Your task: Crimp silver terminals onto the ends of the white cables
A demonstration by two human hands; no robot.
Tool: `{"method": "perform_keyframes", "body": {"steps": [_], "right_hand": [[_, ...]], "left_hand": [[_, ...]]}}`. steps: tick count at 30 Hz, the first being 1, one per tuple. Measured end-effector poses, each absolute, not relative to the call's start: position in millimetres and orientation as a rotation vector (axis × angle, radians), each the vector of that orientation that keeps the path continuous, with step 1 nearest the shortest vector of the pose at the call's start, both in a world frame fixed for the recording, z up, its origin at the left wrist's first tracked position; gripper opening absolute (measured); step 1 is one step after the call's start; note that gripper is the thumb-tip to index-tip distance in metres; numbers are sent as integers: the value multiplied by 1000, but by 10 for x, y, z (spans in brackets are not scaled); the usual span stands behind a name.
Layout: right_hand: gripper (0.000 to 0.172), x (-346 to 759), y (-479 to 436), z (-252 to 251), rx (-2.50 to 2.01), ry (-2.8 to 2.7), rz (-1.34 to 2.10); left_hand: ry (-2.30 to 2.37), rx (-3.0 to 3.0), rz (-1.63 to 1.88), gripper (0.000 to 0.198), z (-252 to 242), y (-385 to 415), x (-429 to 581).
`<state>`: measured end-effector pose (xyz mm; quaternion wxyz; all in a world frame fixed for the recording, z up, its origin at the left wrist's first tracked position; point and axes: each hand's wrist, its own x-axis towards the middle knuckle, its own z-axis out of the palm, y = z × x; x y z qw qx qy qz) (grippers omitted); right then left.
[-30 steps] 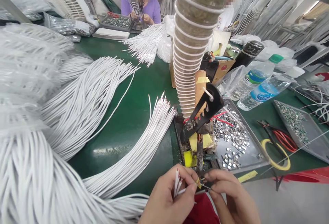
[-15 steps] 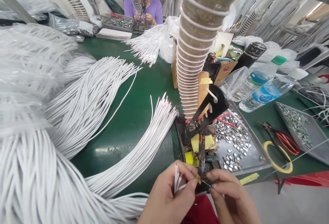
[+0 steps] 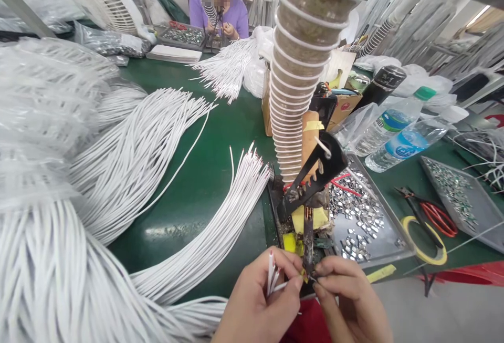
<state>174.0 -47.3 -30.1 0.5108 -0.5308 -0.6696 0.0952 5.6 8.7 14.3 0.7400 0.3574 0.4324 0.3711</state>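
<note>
Gripping white wires (image 3: 271, 274) in left fingers (image 3: 290, 263), left of soldering iron (image 3: 308, 238), probably to keep ends clear. Pinching thin piece (image 3: 313, 279), too small to identify, in right fingers (image 3: 338, 266) at iron's tip, likely for steadiness. With wire bundle (image 3: 205, 248) left of iron, parts tray (image 3: 389, 246) right, presumably for reach.

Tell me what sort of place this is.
Probably an electronics assembly workshop: what looks like a soldering iron points tip-down between the hands, bundles of white wires lie on the green bench, and a tray holds many small shiny pieces.
</note>
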Motion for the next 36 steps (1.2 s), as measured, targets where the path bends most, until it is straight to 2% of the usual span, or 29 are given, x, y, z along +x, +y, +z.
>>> {"method": "perform_keyframes", "body": {"steps": [5, 11, 16, 21, 24, 28, 32, 36], "right_hand": [[24, 1638, -470, -321, -1294, -1639, 149], [17, 1520, -536, -379, -1377, -1435, 184], [11, 1693, -480, -275, -1241, -1531, 114], [2, 1807, -484, -153, -1261, -1579, 201], [6, 1776, -553, -170, -1279, -1729, 425], [20, 1726, -597, -193, -1348, -1728, 590], [5, 1802, -558, -156, -1355, -1871, 488], [5, 1897, -542, -102, -1369, -1924, 415]], "left_hand": [[965, 772, 831, 16, 144, 73, 57], [907, 797, 823, 13, 40, 19, 38], [885, 840, 797, 13, -34, -17, 25], [859, 975, 712, 11, -114, -62, 0], [807, 1106, 602, 12, -238, -106, -9], [764, 1352, 543, 18, -372, -146, -46], [791, 1481, 628, 14, -394, -180, -122], [829, 1538, 701, 25, -410, -248, -144]]}}
